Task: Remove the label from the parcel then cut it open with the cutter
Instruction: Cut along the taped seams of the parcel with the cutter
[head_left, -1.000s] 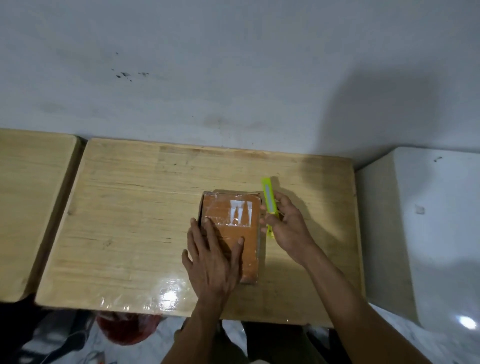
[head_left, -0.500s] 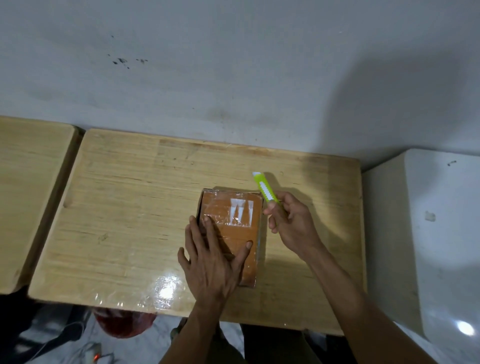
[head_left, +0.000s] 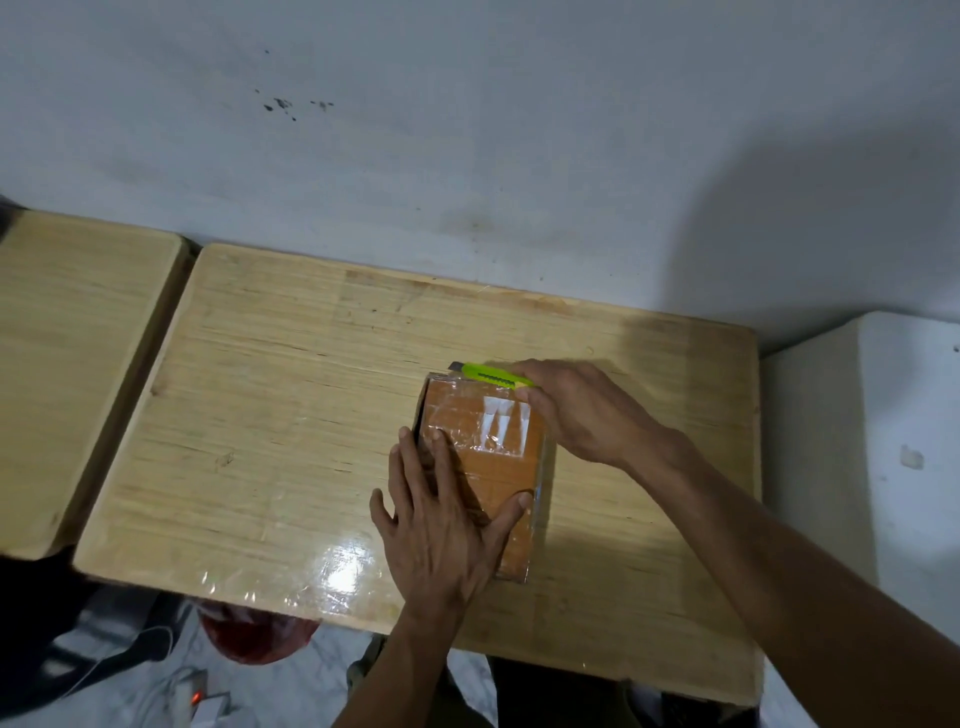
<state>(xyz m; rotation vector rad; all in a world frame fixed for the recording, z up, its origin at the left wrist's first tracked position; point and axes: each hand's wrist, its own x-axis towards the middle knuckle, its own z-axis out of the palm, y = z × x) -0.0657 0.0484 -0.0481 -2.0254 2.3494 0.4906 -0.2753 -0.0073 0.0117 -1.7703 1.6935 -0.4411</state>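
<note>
Item: brown cardboard parcel (head_left: 488, 467), wrapped in clear glossy tape, lay flat on the wooden table (head_left: 291, 415), right of the table's centre and closer to the near edge than to the far edge along the wall. Its long sides ran from near edge to far edge. White remnants of the label (head_left: 501, 427) were stuck on the top face, in the far right part.

Item: left hand (head_left: 441, 525), palm down on the near half of the parcel's top. Fingers were spread apart and flat, pressing the box rather than gripping it; the thumb reached toward the parcel's right edge, and the outer fingers overhung its left side.

Item: right hand (head_left: 576, 410), at the parcel's far right corner, fingers closed around the handle of a lime-green cutter (head_left: 491, 375). The cutter lay nearly level along the parcel's far edge, its dark tip pointing left, close to the far left corner. Whether the blade touched the tape could not be told.

Item: second wooden table (head_left: 78, 364), just beside the first on its left, a narrow gap between them.

Item: white block (head_left: 883, 441), beside the table's right edge.

Item: grey wall (head_left: 467, 130), behind the far edge, marked with small dark spots.

Item: red object (head_left: 260, 639), partly hidden under the near edge; kind could not be told.
</note>
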